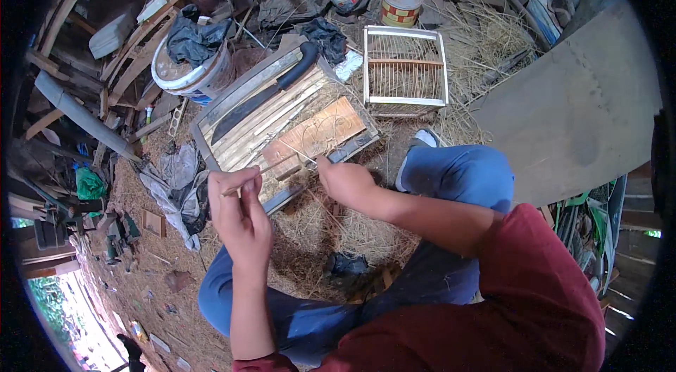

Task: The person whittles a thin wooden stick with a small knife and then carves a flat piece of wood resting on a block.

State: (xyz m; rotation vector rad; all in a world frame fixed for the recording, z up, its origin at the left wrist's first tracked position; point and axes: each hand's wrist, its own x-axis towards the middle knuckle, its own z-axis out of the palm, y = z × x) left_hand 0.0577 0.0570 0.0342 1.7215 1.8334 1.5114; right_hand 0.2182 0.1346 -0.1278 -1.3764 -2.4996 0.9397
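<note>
My left hand (pixel 241 217) is raised with thumb and fingers pinched on a thin wooden stick (pixel 271 165), which slants up to the right. My right hand (pixel 346 180) is closed, and a narrow pale sliver juts from its fingers toward the upper left; its kind is unclear. Beneath the tips of both lies a reddish-brown wooden board (pixel 331 125) on a slatted wooden panel (pixel 282 101) with a grey frame. A machete (pixel 246 111) with a black handle rests across the panel's far left side.
A small cage (pixel 405 66) of thin sticks with a white frame stands beyond my right hand. Behind it is a red-and-yellow bucket (pixel 401 4). A larger white bucket (pixel 176 80) stands at the left. A big grey sheet (pixel 570 104) leans at the right. Shavings cover the floor.
</note>
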